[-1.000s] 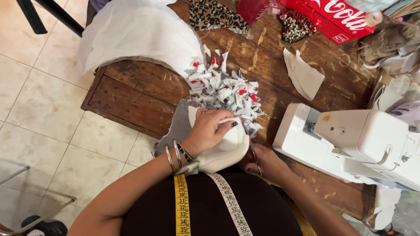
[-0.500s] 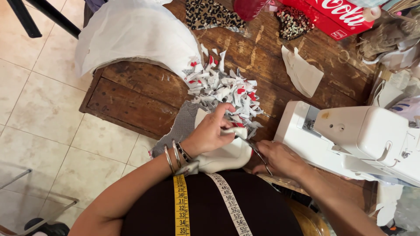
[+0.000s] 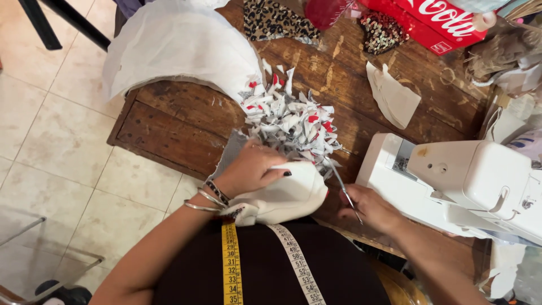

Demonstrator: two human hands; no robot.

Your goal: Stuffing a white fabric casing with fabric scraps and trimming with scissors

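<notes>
The wooden table (image 3: pixel 186 124) filled most of the view, scarred and dark. A big sheet of white fabric (image 3: pixel 175 45) hung over its far left corner, and a white sewing machine (image 3: pixel 468 181) stood at its right edge. Near the middle of the tabletop lay a heap of cut fabric strips (image 3: pixel 291 121), white with grey and red print, one end of it running up to the near edge.

At that near edge the left hand (image 3: pixel 251 169) pressed down on a folded cream fabric piece (image 3: pixel 282 197), fingers spread and curled over its top, holding it against the body. It looked soft, light and limp, likely to slump wherever unsupported; a grip along the folded edge, close to the cut line, would probably keep it taut.

The right hand (image 3: pixel 370 209) was closed around the handles of small scissors (image 3: pixel 341 186), blades pointing up toward the strips. A yellow and white measuring tape (image 3: pixel 231 265) hung round the person's neck.
</notes>
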